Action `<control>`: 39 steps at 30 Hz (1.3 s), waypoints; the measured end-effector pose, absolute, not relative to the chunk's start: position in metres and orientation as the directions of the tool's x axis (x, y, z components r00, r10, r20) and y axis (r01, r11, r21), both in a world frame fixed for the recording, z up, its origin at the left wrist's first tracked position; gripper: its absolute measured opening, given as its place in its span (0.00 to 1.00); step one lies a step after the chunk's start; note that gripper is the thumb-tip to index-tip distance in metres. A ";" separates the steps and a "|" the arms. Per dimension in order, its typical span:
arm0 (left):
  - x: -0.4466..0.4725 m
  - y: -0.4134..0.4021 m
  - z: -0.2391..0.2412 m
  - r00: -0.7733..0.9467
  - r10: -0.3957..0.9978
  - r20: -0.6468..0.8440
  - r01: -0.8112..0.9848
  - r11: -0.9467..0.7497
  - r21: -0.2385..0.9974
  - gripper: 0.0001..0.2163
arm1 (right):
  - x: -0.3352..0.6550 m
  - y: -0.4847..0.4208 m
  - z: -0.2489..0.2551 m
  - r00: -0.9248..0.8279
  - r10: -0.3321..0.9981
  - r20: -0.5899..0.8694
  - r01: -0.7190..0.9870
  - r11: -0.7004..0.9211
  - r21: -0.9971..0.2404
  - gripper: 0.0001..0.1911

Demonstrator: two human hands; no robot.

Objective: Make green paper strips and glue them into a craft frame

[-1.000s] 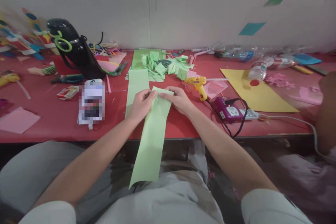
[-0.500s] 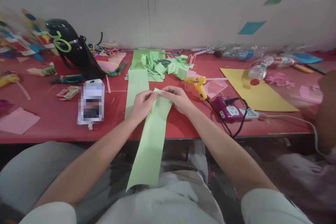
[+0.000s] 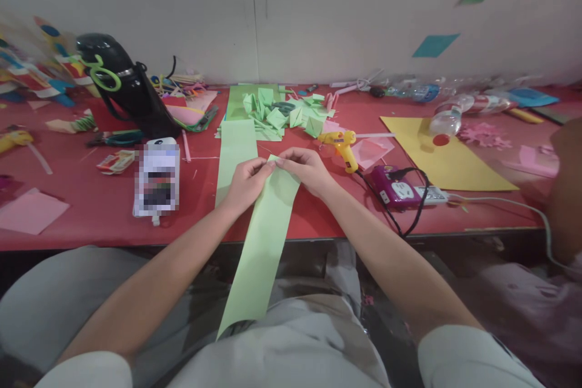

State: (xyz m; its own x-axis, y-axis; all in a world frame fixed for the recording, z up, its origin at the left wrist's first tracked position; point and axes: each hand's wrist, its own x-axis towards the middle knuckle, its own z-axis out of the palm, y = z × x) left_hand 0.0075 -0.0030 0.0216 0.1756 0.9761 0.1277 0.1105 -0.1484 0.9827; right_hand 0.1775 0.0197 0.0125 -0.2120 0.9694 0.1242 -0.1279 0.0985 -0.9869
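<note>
A long light-green paper strip [image 3: 264, 242] hangs from my two hands over the table's front edge, down to my lap. My left hand [image 3: 249, 185] pinches its upper left corner between thumb and fingers. The upper right part is pinched by my right hand [image 3: 305, 171], the two thumbs close together at the top edge. Another light-green paper strip [image 3: 237, 142] lies flat on the table, partly behind my left hand. Beyond my hands is a heap of small folded green paper pieces [image 3: 275, 114], with dark scissor handles [image 3: 285, 108] among them.
Right of my hands lie a yellow glue gun [image 3: 342, 147], a purple power socket [image 3: 396, 189] with cables and a yellow sheet [image 3: 459, 163]. To the left are a phone [image 3: 157, 179], a black bottle [image 3: 125, 85] and pliers [image 3: 119, 137]. Another person's arm [image 3: 566, 194] is at the right edge.
The lower end of the held strip has swung slightly left. Both hands keep their pinch at its top edge, almost in the same place.
</note>
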 end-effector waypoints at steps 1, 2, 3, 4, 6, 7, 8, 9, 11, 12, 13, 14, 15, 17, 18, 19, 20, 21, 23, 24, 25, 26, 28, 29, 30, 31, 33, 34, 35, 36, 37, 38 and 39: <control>0.008 -0.003 0.021 0.179 0.976 0.123 0.103 -0.142 0.984 0.16 | 0.178 0.020 0.012 -0.213 0.968 0.132 -0.129 0.106 -0.986 0.14; 0.008 -0.003 0.021 0.181 0.977 0.116 0.095 -0.135 0.986 0.16 | 0.178 0.020 0.012 -0.214 0.967 0.140 -0.128 0.114 -0.985 0.13; 0.008 -0.003 0.021 0.183 0.977 0.109 0.088 -0.127 0.988 0.16 | 0.178 0.021 0.012 -0.214 0.966 0.148 -0.125 0.123 -0.985 0.13; 0.008 -0.003 0.022 0.184 0.977 0.104 0.082 -0.121 0.989 0.16 | 0.178 0.021 0.012 -0.212 0.965 0.153 -0.120 0.130 -0.984 0.13; 0.008 -0.003 0.022 0.185 0.978 0.096 0.073 -0.111 0.991 0.16 | 0.179 0.021 0.011 -0.206 0.966 0.157 -0.111 0.136 -0.984 0.12; 0.008 -0.003 0.023 0.188 0.978 0.090 0.067 -0.104 0.992 0.16 | 0.179 0.021 0.011 -0.199 0.967 0.157 -0.108 0.138 -0.985 0.12; 0.007 -0.003 0.023 0.191 0.978 0.083 0.059 -0.096 0.994 0.16 | 0.179 0.021 0.012 -0.189 0.969 0.157 -0.107 0.139 -0.984 0.12; 0.007 -0.003 0.023 0.194 0.978 0.074 0.052 -0.086 0.995 0.16 | 0.179 0.021 0.012 -0.178 0.971 0.157 -0.108 0.139 -0.984 0.12; 0.006 -0.004 0.024 0.194 0.980 0.053 0.050 -0.064 0.997 0.15 | 0.180 0.021 0.013 -0.159 0.976 0.150 -0.115 0.132 -0.984 0.13; 0.006 -0.004 0.024 0.194 0.980 0.041 0.054 -0.053 0.997 0.15 | 0.180 0.021 0.013 -0.150 0.978 0.143 -0.118 0.126 -0.985 0.13; 0.005 -0.005 0.023 0.197 0.980 0.027 0.057 -0.039 0.998 0.15 | 0.180 0.021 0.013 -0.141 0.981 0.136 -0.121 0.119 -0.985 0.13; 0.005 -0.005 0.023 0.204 0.979 0.010 0.061 -0.023 0.998 0.15 | 0.181 0.021 0.014 -0.129 0.983 0.131 -0.124 0.115 -0.986 0.13; 0.005 -0.006 0.022 0.217 0.976 -0.010 0.062 -0.004 0.998 0.15 | 0.181 0.021 0.014 -0.115 0.985 0.128 -0.127 0.113 -0.985 0.14; 0.004 -0.008 0.021 0.252 0.967 -0.048 0.054 0.036 0.998 0.15 | 0.183 0.022 0.015 -0.090 0.988 0.124 -0.130 0.112 -0.985 0.14; 0.004 -0.009 0.021 0.268 0.961 -0.064 0.049 0.053 0.997 0.15 | 0.184 0.022 0.015 -0.083 0.989 0.123 -0.129 0.112 -0.985 0.14; 0.003 -0.010 0.021 0.279 0.957 -0.076 0.044 0.067 0.997 0.16 | 0.185 0.023 0.015 -0.080 0.989 0.122 -0.127 0.111 -0.986 0.14; 0.002 -0.011 0.020 0.289 0.954 -0.086 0.042 0.077 0.996 0.16 | 0.185 0.023 0.015 -0.077 0.990 0.119 -0.123 0.109 -0.986 0.14; 0.001 -0.012 0.020 0.295 0.951 -0.091 0.044 0.082 0.996 0.16 | 0.186 0.023 0.015 -0.074 0.991 0.116 -0.118 0.106 -0.987 0.14; -0.002 -0.013 0.020 0.302 0.949 -0.091 0.069 0.073 0.995 0.16 | 0.185 0.023 0.015 -0.066 0.992 0.110 -0.107 0.103 -0.989 0.15; -0.004 -0.014 0.021 0.308 0.947 -0.088 0.085 0.064 0.994 0.15 | 0.185 0.023 0.015 -0.062 0.992 0.109 -0.102 0.102 -0.990 0.15; -0.005 -0.014 0.021 0.313 0.946 -0.084 0.101 0.055 0.993 0.15 | 0.185 0.024 0.014 -0.059 0.992 0.109 -0.098 0.103 -0.990 0.14; -0.006 -0.015 0.021 0.317 0.945 -0.081 0.113 0.047 0.992 0.14 | 0.184 0.024 0.014 -0.055 0.992 0.110 -0.095 0.105 -0.990 0.14; -0.007 -0.015 0.021 0.309 0.948 -0.072 0.124 0.035 0.992 0.13 | 0.184 0.024 0.014 -0.042 0.993 0.113 -0.090 0.109 -0.990 0.13; -0.007 -0.015 0.021 0.298 0.952 -0.065 0.122 0.030 0.992 0.13 | 0.183 0.023 0.014 -0.030 0.993 0.115 -0.083 0.112 -0.990 0.13; -0.006 -0.015 0.022 0.285 0.957 -0.054 0.118 0.021 0.993 0.13 | 0.183 0.023 0.014 -0.018 0.993 0.115 -0.073 0.113 -0.991 0.12; -0.005 -0.015 0.022 0.271 0.962 -0.042 0.114 0.011 0.993 0.14 | 0.183 0.023 0.014 -0.007 0.993 0.116 -0.062 0.115 -0.991 0.12; -0.002 -0.015 0.024 0.243 0.970 -0.022 0.117 -0.007 0.993 0.16 | 0.183 0.022 0.016 0.012 0.993 0.115 -0.047 0.115 -0.992 0.11; -0.001 -0.015 0.025 0.230 0.973 -0.023 0.121 -0.006 0.993 0.17 | 0.183 0.022 0.017 0.016 0.994 0.110 -0.047 0.111 -0.993 0.11; -0.001 -0.015 0.026 0.217 0.976 -0.035 0.121 0.008 0.993 0.17 | 0.182 0.022 0.017 0.016 0.994 0.105 -0.051 0.106 -0.993 0.11; -0.001 -0.016 0.027 0.209 0.976 -0.061 0.113 0.038 0.993 0.18 | 0.182 0.021 0.018 0.015 0.995 0.100 -0.059 0.101 -0.993 0.11; -0.001 -0.016 0.028 0.207 0.974 -0.096 0.095 0.078 0.992 0.18 | 0.182 0.021 0.019 0.015 0.995 0.096 -0.067 0.097 -0.993 0.12; -0.002 -0.016 0.029 0.210 0.968 -0.135 0.073 0.122 0.990 0.18 | 0.182 0.021 0.019 0.014 0.996 0.093 -0.076 0.094 -0.993 0.12; -0.003 -0.017 0.030 0.216 0.962 -0.166 0.053 0.159 0.986 0.19 | 0.182 0.021 0.019 0.015 0.996 0.092 -0.084 0.093 -0.992 0.12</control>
State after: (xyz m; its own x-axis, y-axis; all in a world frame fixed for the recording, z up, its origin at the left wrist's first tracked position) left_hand -0.0027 -0.0171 0.0296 0.2157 0.9622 -0.1663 0.0528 0.1586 0.9859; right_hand 0.1822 0.0209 0.0193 0.0150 0.9957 0.0918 -0.0842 0.0927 -0.9921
